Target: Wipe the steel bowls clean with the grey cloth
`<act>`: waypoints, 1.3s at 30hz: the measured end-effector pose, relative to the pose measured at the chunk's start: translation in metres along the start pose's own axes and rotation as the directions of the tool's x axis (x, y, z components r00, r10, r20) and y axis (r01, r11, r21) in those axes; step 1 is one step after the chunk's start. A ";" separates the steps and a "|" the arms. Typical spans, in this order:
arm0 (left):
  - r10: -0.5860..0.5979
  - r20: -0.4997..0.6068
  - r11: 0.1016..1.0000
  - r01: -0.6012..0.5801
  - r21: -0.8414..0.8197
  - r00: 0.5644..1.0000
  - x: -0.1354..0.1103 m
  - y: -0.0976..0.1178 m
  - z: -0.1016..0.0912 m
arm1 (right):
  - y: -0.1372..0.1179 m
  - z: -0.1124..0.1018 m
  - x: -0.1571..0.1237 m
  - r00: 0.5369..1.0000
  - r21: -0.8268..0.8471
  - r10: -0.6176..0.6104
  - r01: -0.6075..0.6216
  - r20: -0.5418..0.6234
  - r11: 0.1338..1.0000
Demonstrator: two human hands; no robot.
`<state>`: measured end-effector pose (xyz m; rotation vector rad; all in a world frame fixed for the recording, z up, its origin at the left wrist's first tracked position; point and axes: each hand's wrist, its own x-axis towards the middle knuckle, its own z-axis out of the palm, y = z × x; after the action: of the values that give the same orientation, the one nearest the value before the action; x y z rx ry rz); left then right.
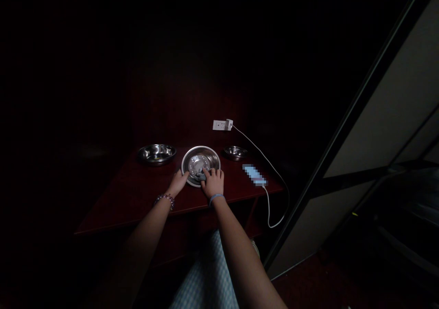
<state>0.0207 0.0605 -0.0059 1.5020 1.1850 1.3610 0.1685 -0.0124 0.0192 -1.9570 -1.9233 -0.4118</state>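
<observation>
A shiny steel bowl [185, 159] is tilted toward me near the middle of the dark red table. My left hand [178, 182] grips its left rim, thumb on the inner side and the other fingers mostly hidden behind the wall. My right hand [213, 181] reaches over the near right rim. Its fingers press a crumpled grey cloth [200, 177] against the inside of the bowl; dim light blurs the cloth's edges. A pale patch shows on the bowl's bottom.
Two more steel bowls stand on the red table [126, 204]: a wide one [157, 155] at left and a smaller one [235, 152] at right. A lit phone [254, 175] lies there, its white cable [268, 208] looping past the edge to a wall socket [219, 125]. A pale panel [380, 130] rises at right.
</observation>
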 end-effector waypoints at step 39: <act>0.011 0.017 0.995 -0.013 0.095 1.000 -0.004 0.005 -0.001 | -0.001 -0.002 -0.001 1.000 0.010 0.011 -0.011 -0.002 1.000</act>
<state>0.0208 0.0554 -0.0019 1.5859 1.2477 1.3139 0.1679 -0.0139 0.0204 -1.9598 -1.9086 -0.3997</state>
